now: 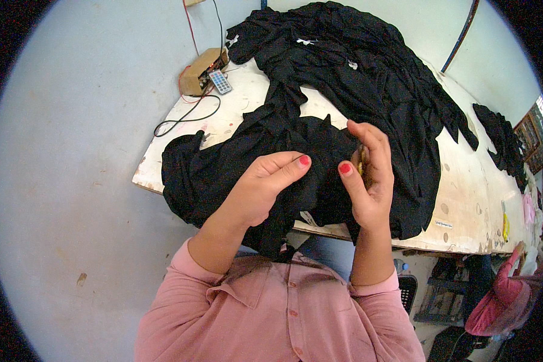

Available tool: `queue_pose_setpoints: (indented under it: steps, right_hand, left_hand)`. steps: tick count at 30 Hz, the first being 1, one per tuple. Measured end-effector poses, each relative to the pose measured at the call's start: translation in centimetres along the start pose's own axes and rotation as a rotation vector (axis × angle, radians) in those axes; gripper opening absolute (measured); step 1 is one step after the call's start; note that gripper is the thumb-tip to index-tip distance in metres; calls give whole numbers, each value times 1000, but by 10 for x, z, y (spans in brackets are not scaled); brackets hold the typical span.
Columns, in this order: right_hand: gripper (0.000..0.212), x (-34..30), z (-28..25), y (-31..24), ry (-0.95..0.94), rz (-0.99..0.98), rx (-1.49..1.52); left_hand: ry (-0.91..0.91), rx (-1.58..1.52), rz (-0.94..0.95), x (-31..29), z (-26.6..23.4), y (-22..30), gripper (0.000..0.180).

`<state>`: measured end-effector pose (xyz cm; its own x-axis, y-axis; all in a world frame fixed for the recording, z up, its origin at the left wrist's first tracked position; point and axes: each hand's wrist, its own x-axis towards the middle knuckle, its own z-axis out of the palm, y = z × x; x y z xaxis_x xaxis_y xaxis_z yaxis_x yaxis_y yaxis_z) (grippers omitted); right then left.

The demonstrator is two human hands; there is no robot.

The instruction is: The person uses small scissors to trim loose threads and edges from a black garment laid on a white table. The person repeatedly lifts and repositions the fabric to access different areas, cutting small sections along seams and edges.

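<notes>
A heap of black cloth (223, 160) lies under and between my hands and hangs over the table's near edge toward my lap. My left hand (262, 184) is closed at the cloth, its thumb stretched along the forefinger and a dark fold at the tip; the other fingers are hidden. Inside my curved right hand (374, 178), a small yellow tool (361, 166) shows between thumb and fingers. Most of that tool is covered, so its kind is unclear. The right fingers point up and away, just above the black cloth.
More black cloth (350, 54) with small white tags covers the far part of the pale table (458, 205). A brown box (202, 71) with wires and a remote control (220, 82) sit at the far left, by the wall. Another person in a pink sleeve (504, 295) is at the right.
</notes>
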<state>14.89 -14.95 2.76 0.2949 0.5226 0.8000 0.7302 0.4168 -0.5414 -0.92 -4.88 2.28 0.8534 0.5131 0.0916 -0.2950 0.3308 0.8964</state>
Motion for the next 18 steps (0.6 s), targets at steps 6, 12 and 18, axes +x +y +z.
queue_pose_setpoints:
  steps: [6,12,18]
  right_hand:
    - [64,6,-10,-3,-369,187,228]
    - [61,7,-10,-5,-223,71,100]
    - [44,2,-6,-26,-143,42,-249]
  left_hand:
    - [-51,327,118,-2,1,8,17]
    - [-84,388,104,-1,-10,15,14]
    - [153,443,404,4,4,6,8]
